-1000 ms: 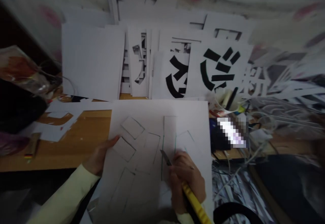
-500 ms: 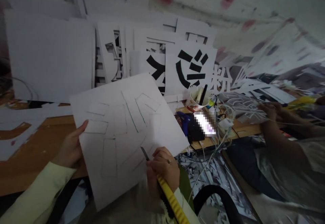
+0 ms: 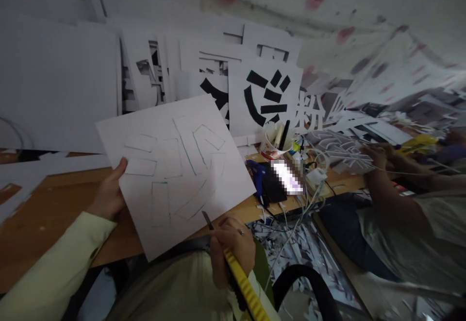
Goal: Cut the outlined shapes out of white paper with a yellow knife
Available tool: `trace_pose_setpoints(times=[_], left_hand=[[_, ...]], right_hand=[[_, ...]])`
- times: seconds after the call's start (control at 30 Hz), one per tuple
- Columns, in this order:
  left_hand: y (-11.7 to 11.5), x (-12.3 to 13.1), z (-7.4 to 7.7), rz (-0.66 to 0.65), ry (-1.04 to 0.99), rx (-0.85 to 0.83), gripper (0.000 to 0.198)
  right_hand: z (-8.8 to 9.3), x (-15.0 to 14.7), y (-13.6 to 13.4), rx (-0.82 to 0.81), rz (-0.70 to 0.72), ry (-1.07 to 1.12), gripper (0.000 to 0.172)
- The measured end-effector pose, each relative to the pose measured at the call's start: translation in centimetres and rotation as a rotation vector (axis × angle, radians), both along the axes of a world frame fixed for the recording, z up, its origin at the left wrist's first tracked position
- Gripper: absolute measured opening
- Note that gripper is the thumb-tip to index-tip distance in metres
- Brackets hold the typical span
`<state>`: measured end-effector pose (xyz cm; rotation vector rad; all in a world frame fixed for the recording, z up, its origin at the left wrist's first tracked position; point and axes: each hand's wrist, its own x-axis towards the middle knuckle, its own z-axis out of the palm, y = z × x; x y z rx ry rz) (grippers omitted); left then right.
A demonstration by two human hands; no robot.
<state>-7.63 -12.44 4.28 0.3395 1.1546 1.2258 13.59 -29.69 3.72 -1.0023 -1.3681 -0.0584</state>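
My left hand [image 3: 111, 192] is closed on the left edge of a white board [image 3: 196, 190], its thumb lying on the front face. Thin pencil-like and green lines on the board outline several bars, some of them slanted. The board is tilted up above the desk edge. My right hand [image 3: 235, 245] is wrapped round a utility knife [image 3: 242, 279] with a yellow and black handle. Its bare blade points up and left, near the board's lower right edge. Whether the blade touches the board I cannot tell.
White boards with cut-out strokes [image 3: 267, 95] lean along the back of the wooden desk [image 3: 69, 204]. A paper cup with pens [image 3: 273, 141], a blurred lit phone [image 3: 287, 176] and cables stand right of centre. Scraps litter the floor. A co-worker's hands [image 3: 376, 158] hold white cut pieces.
The board has moved up and away from my body, its lower edge now higher. My left hand still grips it. The view has turned slightly to the right.
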Motion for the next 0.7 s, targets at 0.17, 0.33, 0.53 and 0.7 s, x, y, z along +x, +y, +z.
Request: trace_pose_setpoints(times=[0.17, 0.33, 0.53, 0.7], left_hand=[[-0.8, 1.1, 0.5, -0.004, -0.044, -0.049, 0.023], [-1.4, 1.0, 0.3, 0.07, -0.092, -0.072, 0.028], [-1.9, 1.8, 1.4, 0.141, -0.133, -0.083, 0.042], [-2.2, 1.9, 2.2, 0.192, -0.25, -0.072, 0.046]], right_hand=[[-0.3, 0.2, -0.1, -0.08, -0.012, -0.031, 0.018], [-0.7, 0.2, 0.0, -0.123, -0.029, -0.065, 0.015], [-1.0, 0.3, 0.4, -0.068, -0.047, -0.115, 0.01], [-2.4, 0.5, 0.8, -0.027, -0.065, -0.126, 0.01]])
